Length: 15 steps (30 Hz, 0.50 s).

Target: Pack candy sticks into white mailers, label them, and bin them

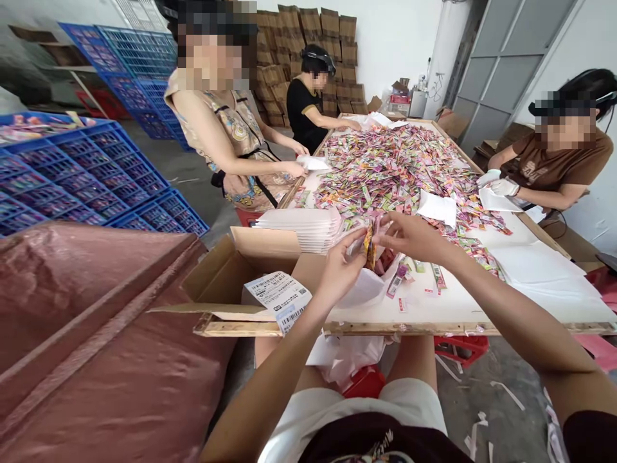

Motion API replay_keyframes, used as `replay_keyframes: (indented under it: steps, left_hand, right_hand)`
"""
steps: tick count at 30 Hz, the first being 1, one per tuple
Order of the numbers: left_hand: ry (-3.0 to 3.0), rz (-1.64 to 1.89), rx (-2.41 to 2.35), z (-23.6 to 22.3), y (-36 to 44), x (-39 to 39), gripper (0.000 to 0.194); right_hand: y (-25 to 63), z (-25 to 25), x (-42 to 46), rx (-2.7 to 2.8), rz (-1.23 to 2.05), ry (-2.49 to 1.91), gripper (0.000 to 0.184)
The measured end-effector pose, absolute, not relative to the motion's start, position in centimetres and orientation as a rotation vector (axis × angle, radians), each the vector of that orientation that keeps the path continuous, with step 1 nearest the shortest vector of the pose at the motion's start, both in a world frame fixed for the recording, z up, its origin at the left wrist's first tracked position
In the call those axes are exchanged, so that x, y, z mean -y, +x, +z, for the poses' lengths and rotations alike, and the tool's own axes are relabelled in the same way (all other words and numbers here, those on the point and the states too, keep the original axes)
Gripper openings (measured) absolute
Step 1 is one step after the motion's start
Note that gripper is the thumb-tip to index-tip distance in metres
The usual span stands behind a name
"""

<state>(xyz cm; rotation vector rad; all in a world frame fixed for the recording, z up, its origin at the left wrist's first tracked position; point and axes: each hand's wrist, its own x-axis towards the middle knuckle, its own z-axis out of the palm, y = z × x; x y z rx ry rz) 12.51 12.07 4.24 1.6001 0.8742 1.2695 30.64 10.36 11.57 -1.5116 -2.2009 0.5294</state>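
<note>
Near the table's front edge, my left hand pinches a few slim, colourful packets, one of them yellow-orange. My right hand closes its fingers on the same small bunch from the other side. Just below both hands lies a white bag, its mouth partly hidden by them, with reddish packets showing at its opening. A wide heap of similar packets spreads over the table beyond. Several loose packets lie right of the bag, among them a purple one.
Left of my hands are a stack of white padded envelopes and an open cardboard box with printed labels. A white pouch rests on the heap. Three people work around the table. Blue crates stand left.
</note>
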Motion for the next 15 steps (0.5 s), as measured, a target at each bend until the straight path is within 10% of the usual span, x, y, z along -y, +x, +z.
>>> replay_keyframes:
  steps: [15]
  left_hand:
    - [1.407,1.260,-0.847,4.7,12.0,-12.7,0.052]
  right_hand:
    - [29.5,9.9,-10.9,2.511,0.463,-1.516,0.020]
